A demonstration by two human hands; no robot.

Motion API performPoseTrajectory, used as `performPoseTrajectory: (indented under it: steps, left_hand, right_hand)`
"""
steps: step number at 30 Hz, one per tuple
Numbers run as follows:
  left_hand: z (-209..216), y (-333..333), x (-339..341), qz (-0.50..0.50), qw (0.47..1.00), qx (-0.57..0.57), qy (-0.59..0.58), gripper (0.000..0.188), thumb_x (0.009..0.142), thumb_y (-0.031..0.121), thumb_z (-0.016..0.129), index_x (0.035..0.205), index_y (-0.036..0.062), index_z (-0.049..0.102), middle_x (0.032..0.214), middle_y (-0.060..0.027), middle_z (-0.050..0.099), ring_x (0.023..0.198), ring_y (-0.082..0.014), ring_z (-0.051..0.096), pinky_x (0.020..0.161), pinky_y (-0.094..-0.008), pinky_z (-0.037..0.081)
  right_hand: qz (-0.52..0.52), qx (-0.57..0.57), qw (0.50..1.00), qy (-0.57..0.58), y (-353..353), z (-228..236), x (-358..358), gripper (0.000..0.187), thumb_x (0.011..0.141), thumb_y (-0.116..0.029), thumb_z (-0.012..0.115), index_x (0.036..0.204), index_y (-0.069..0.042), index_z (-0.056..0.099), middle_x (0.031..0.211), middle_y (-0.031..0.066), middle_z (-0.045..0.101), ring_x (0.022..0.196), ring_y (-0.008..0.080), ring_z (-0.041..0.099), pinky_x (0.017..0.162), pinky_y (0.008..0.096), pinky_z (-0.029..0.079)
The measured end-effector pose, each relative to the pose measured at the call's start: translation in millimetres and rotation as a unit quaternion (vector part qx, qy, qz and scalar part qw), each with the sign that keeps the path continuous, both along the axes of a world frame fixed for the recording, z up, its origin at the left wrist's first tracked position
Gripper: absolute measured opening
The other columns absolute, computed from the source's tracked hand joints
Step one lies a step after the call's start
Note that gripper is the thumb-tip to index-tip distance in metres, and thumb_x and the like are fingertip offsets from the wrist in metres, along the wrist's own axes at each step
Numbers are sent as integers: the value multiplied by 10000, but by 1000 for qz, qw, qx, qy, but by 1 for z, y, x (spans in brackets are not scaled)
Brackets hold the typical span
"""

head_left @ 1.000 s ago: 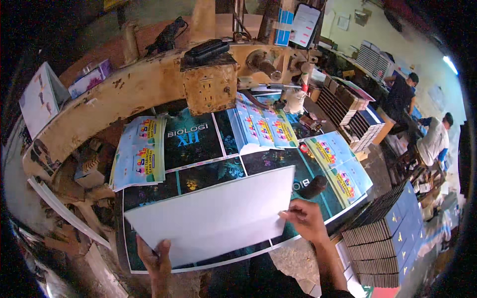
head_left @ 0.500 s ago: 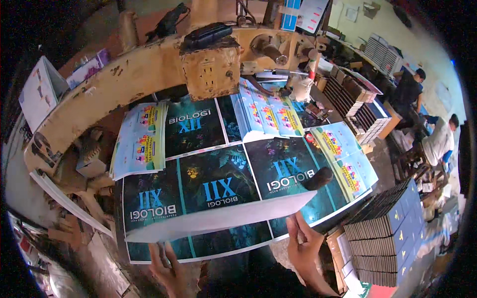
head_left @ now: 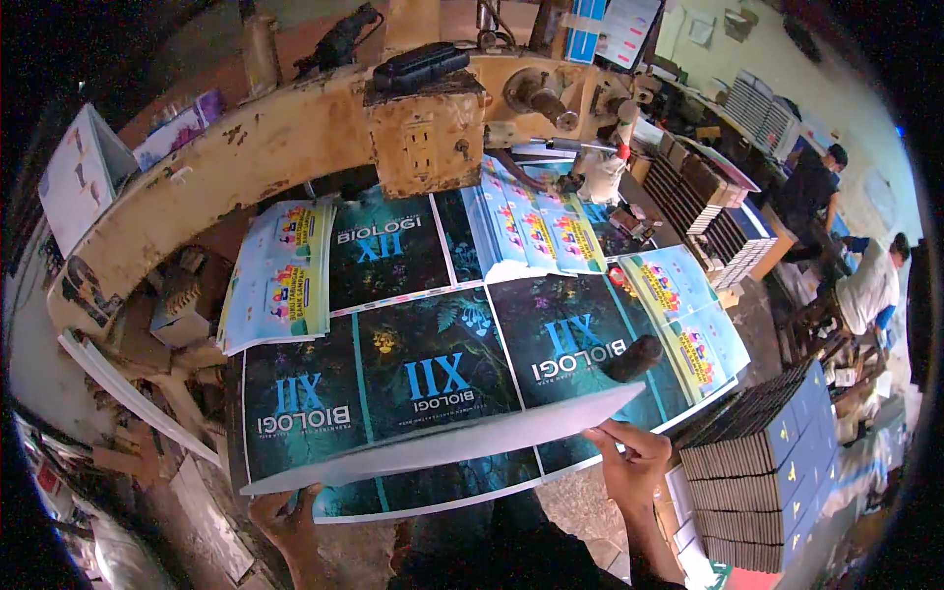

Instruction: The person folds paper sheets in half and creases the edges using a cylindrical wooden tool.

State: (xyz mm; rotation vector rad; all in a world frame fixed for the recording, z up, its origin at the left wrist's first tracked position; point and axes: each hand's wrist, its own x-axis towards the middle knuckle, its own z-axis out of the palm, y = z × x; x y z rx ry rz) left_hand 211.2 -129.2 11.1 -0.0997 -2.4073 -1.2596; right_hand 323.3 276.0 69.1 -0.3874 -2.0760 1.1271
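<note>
Between my hands I hold a stack of paper sheets (head_left: 442,449), its long white edge turned toward me and tilted up to the right. At its left end my left hand (head_left: 283,518) is closed on the lower corner. My right hand (head_left: 634,460) pinches the right end, thumb and fingers together. Beneath the stack lie large dark teal printed cover sheets (head_left: 438,359) with blue lettering. A dark, rounded object (head_left: 634,359) rests on them just beyond the stack's right end.
Light-blue and yellow printed sheets lie in piles at the left (head_left: 280,270), the centre back (head_left: 536,221) and the right (head_left: 678,315). A worn tan machine frame (head_left: 428,138) arches behind. Bound book stacks (head_left: 757,467) stand at right; two people sit farther off.
Both hands have moved outward: the left one leftward, the right one rightward. The paper stack between them has shifted, with its right end farther right.
</note>
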Motion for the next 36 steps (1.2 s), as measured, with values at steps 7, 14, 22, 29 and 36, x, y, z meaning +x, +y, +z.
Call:
performPoseTrajectory:
  steps: [7,14,22,29,36]
  left_hand:
    - [4,18,4,1,988,153,-21,324,708,203,887,924,23,725,931,-71,673,845,-186,630,720,-306,501]
    - [10,50,15,-117,919,370,-73,377,843,131,748,1129,-18,554,1143,-141,601,980,-184,589,826,-317,496]
    - [-15,36,6,-79,995,14,55,493,889,98,690,1306,-22,457,1024,-70,619,873,-160,587,782,-293,487]
    - [-3,45,10,-96,974,195,-60,452,913,220,709,1239,-8,496,995,-72,599,893,-159,566,808,-297,468]
    - [-27,19,11,-59,996,70,-16,398,973,356,618,1123,-9,563,1010,-94,595,882,-174,555,778,-300,452]
  right_hand:
    - [184,-129,974,-40,16,10,0,309,758,-43,842,1022,24,695,1031,129,738,926,196,714,838,317,560]
    - [289,-54,932,-212,28,-16,-7,268,811,-13,777,1045,41,658,1081,129,696,1004,191,657,899,326,498]
    - [248,-150,953,-84,1,0,-11,185,855,-18,739,1004,18,636,923,85,663,851,135,612,740,273,467]
    - [270,-136,947,-107,-2,-22,-18,240,821,-127,811,915,-14,621,793,53,618,731,121,567,636,305,425]
    - [295,-228,927,-47,-11,-6,-10,194,850,14,732,955,11,568,938,109,663,882,156,628,773,301,485]
